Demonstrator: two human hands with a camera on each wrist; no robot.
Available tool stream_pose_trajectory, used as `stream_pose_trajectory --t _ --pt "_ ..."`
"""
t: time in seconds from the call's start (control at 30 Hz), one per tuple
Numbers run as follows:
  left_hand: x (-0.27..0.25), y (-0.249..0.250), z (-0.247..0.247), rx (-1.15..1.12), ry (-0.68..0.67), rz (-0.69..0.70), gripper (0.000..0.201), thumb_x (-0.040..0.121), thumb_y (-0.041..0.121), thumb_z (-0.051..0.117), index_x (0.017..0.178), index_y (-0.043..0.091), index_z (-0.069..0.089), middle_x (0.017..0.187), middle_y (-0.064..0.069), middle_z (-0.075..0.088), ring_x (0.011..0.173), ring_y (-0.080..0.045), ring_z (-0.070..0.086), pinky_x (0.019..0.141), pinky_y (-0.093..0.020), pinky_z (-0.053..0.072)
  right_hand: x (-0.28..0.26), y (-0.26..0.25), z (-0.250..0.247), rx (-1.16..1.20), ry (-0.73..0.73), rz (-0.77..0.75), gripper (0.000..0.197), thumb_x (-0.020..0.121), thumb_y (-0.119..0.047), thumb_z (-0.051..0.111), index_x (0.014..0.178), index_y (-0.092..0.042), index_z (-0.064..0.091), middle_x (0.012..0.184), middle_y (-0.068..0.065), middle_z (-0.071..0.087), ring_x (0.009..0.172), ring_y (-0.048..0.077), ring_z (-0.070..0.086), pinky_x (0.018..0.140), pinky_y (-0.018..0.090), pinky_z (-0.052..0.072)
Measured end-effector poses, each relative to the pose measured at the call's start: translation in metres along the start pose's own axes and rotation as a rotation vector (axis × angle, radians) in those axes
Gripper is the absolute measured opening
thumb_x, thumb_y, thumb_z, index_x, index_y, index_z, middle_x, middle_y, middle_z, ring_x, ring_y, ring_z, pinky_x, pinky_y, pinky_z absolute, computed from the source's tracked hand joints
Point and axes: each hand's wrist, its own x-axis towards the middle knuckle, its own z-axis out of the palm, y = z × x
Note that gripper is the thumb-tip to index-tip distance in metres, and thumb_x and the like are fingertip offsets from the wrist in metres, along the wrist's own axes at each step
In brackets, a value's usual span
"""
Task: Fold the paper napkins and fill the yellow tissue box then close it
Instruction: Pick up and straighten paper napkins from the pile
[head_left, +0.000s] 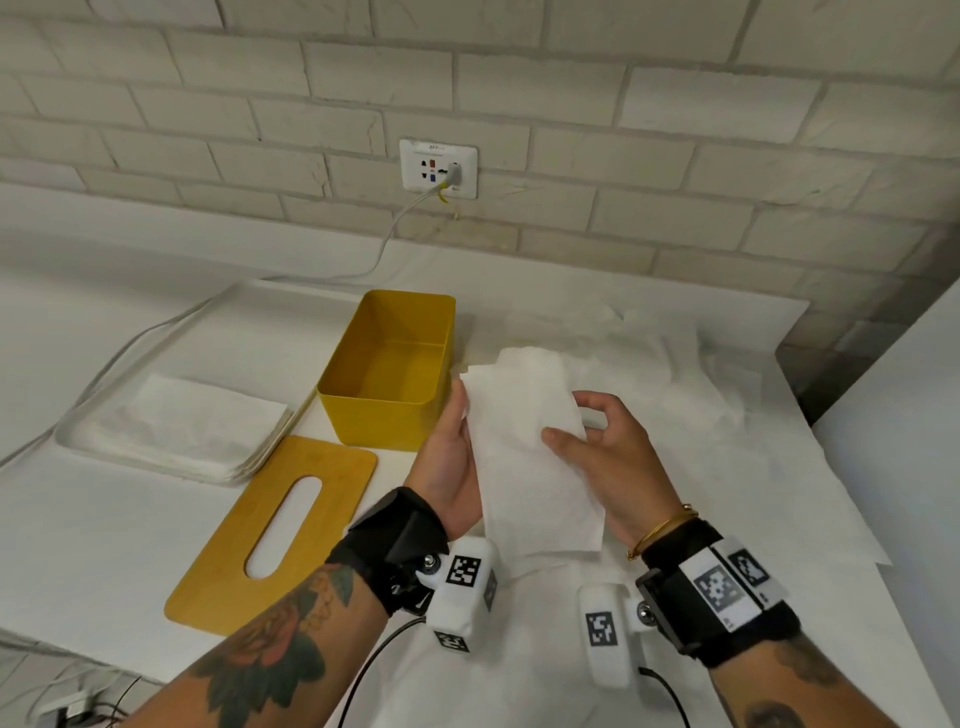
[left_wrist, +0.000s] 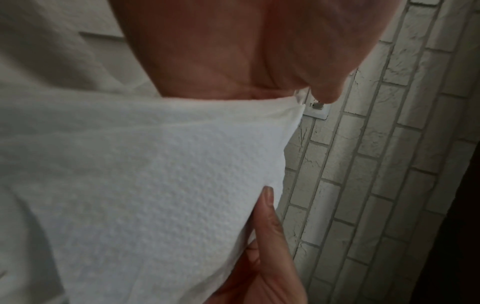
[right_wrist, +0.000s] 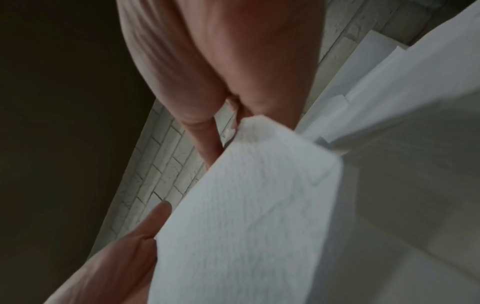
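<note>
Folded napkin (head_left: 530, 457): held above the bench (head_left: 104, 545), just right of the open yellow box (head_left: 387, 415); pinched along its left edge by the left hand (head_left: 449, 457), along its right edge by the right hand (head_left: 608, 457). Slotted lid (head_left: 275, 535): laid flat in front of the box. Napkin stack (head_left: 176, 421): kept left of the box

black wrist straps (head_left: 400, 540); white tagged cameras (head_left: 462, 587); gold bangle (head_left: 660, 530); forearm tattoos (head_left: 270, 639)

Left hand (head_left: 451, 457) and right hand (head_left: 605, 457) holding folded napkin (head_left: 524, 457), open yellow box (head_left: 387, 371) behind
</note>
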Motion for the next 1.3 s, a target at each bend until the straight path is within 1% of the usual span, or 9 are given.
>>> stream_pose_trajectory --t 0.2,0.5,0.67,0.77,0.83,0.93,1.03,1.2,1.3 --pt "0.0 0.002 -0.001 0.047 0.029 -0.027 0.072 0.102 0.065 0.028 0.144 0.011 0.052 0.14 -0.018 0.061 0.13 -0.032 0.059 0.107 -0.044 0.046 -0.004 -0.001 0.0 -0.055 -0.019 -0.025 0.048 0.087 -0.02 0.079 0.127 -0.031 0.054 0.1 -0.002 0.077 0.087 0.01 0.075 0.083 0.038 0.061" --pt "0.0 0.001 -0.002 0.097 0.106 -0.032 0.044 0.106 0.034 0.046 0.138 0.006 0.056 0.134 -0.023 0.064 0.126 -0.039 0.061 0.114 -0.056 0.039 0.0 0.009 0.004 -0.095 -0.042 -0.009 0.06 0.082 -0.03 0.083 0.13 -0.037 0.048 0.105 -0.001 0.077 0.094 0.016 0.075 0.09 0.049 0.059" --pt "0.0 0.01 -0.002 0.129 0.202 0.052 0.036 0.103 0.029 0.054 0.129 0.006 0.062 0.12 -0.018 0.072 0.11 -0.033 0.071 0.094 -0.048 0.055 -0.013 0.024 -0.003 -0.125 -0.124 0.058 0.087 0.064 -0.033 0.092 0.136 -0.039 0.043 0.104 0.001 0.078 0.096 0.018 0.075 0.088 0.046 0.06" --pt "0.002 0.021 -0.011 0.142 0.249 0.114 0.031 0.102 0.021 0.055 0.129 0.008 0.062 0.116 -0.016 0.074 0.102 -0.03 0.073 0.085 -0.044 0.059 -0.035 0.031 -0.013 -0.138 -0.268 0.142 0.069 0.078 -0.005 0.084 0.132 -0.027 0.047 0.084 0.009 0.077 0.083 0.028 0.076 0.077 0.038 0.061" --pt "0.001 0.025 -0.019 0.123 0.277 0.131 0.029 0.102 0.018 0.055 0.128 0.009 0.062 0.117 -0.016 0.074 0.102 -0.03 0.073 0.085 -0.043 0.059 -0.043 0.028 -0.03 -0.242 -0.297 0.13 0.053 0.082 -0.001 0.079 0.123 -0.023 0.055 0.079 0.011 0.076 0.075 0.028 0.075 0.07 0.035 0.059" --pt "-0.002 0.023 -0.027 0.096 0.288 0.092 0.034 0.102 0.021 0.056 0.133 0.009 0.061 0.125 -0.017 0.071 0.111 -0.032 0.07 0.092 -0.046 0.055 -0.034 0.019 -0.064 -0.353 -0.101 0.078 0.029 0.083 -0.007 0.079 0.108 -0.016 0.068 0.079 0.006 0.076 0.075 0.021 0.073 0.071 0.036 0.058" --pt "-0.006 0.015 -0.029 0.084 0.268 0.036 0.037 0.102 0.024 0.053 0.134 0.007 0.061 0.124 -0.015 0.071 0.109 -0.03 0.071 0.083 -0.042 0.059 -0.019 0.014 -0.088 -0.496 0.082 0.101 0.026 0.08 -0.026 0.084 0.102 -0.023 0.071 0.089 -0.007 0.075 0.085 0.011 0.07 0.074 0.024 0.053" --pt "-0.009 0.012 -0.03 0.067 0.251 0.017 0.035 0.103 0.024 0.052 0.133 0.007 0.062 0.12 -0.014 0.073 0.101 -0.027 0.075 0.069 -0.036 0.063 -0.015 0.03 -0.078 -0.738 -0.089 0.212 0.049 0.072 -0.043 0.088 0.111 -0.03 0.061 0.1 -0.012 0.061 0.096 0.007 0.06 0.075 0.019 0.045" --pt "-0.012 0.012 -0.028 0.073 0.255 0.019 0.032 0.104 0.024 0.05 0.129 0.009 0.063 0.117 -0.013 0.075 0.099 -0.026 0.075 0.07 -0.035 0.063 -0.016 0.033 -0.071 -0.767 -0.127 0.145 0.032 0.077 -0.035 0.085 0.08 -0.03 0.054 0.075 -0.014 0.045 0.069 0.003 0.046 0.058 0.014 0.034"
